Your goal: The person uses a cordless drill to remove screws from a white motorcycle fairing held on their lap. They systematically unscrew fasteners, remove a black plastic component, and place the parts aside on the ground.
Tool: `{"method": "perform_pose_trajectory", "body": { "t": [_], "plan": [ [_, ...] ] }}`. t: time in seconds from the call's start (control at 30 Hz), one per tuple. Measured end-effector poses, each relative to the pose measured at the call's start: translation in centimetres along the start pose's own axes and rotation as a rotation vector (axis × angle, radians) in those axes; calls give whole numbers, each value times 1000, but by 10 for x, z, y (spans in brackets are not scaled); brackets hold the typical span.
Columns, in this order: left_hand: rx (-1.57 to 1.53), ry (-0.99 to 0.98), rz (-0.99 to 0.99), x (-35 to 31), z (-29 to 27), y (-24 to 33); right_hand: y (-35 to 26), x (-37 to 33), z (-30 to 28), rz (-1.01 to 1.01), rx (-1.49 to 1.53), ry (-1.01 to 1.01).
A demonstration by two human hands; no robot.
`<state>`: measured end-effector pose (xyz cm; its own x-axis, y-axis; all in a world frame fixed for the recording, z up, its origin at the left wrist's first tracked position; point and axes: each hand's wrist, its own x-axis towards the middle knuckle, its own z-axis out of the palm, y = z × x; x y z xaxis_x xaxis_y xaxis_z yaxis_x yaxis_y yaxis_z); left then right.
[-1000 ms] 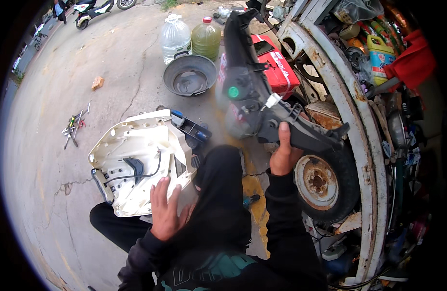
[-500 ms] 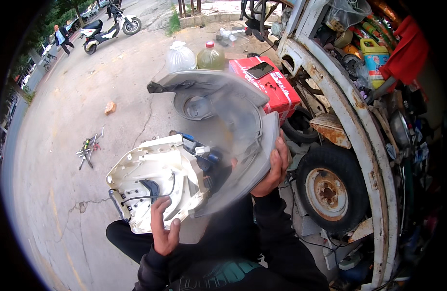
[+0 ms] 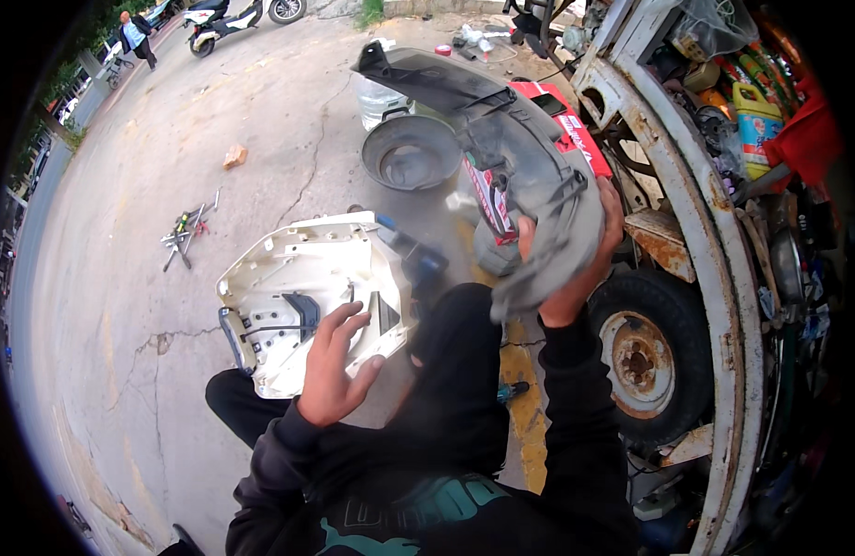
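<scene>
**Grey fender panel raised in right hand, left hand free over white cover**

Far left on the concrete ground (image 3: 121, 306): a small cluster of hand tools (image 3: 188, 232), well apart from me. A brick fragment (image 3: 234, 156) lies farther up the pavement.

Left of centre: a white plastic body cover (image 3: 297, 296) lies inner side up on the ground, dark bracket visible inside it. My left hand (image 3: 335, 366) hovers over its near edge, fingers spread apart, palm facing the cover, clamped on nothing. I cannot tell whether the fingertips touch the plastic.

Centre: a round grey metal basin (image 3: 411, 153) sits on the ground beyond the cover, a clear plastic jug (image 3: 376, 97) just behind it. My black-clad knee is raised between my arms.

Right of centre: my right hand (image 3: 576, 269) is closed on the lower edge of the curved grey fender panel (image 3: 511, 139), thumb on the near face, fingers wrapped behind. The panel is held up off the ground, tilted, its far tip pointing up and left, partly covering a red box (image 3: 566, 125).

Right: a rusty wheel (image 3: 645, 357) of a white-framed cart (image 3: 724, 241), just beside my right forearm.
</scene>
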<state>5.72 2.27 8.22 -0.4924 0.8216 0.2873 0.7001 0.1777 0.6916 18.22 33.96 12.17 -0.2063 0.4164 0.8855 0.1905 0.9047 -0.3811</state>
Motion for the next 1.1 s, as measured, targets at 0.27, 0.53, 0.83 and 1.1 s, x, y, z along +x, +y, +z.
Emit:
{"method": "perform_pose_trajectory", "body": {
  "t": [0.27,0.53,0.83,1.1],
  "plan": [
    [445,-205,-180,-83,-12,-54,92,-70,166,294,-18,-435],
    [476,-282,-300,-107,9,-86,211,-197,284,713,146,-622],
    [382,-348,-330,-101,20,-91,275,-285,344,1176,445,-527],
    [370,-388,-317,-103,18,-93,298,-290,350,1220,502,-643]
  ]
}}
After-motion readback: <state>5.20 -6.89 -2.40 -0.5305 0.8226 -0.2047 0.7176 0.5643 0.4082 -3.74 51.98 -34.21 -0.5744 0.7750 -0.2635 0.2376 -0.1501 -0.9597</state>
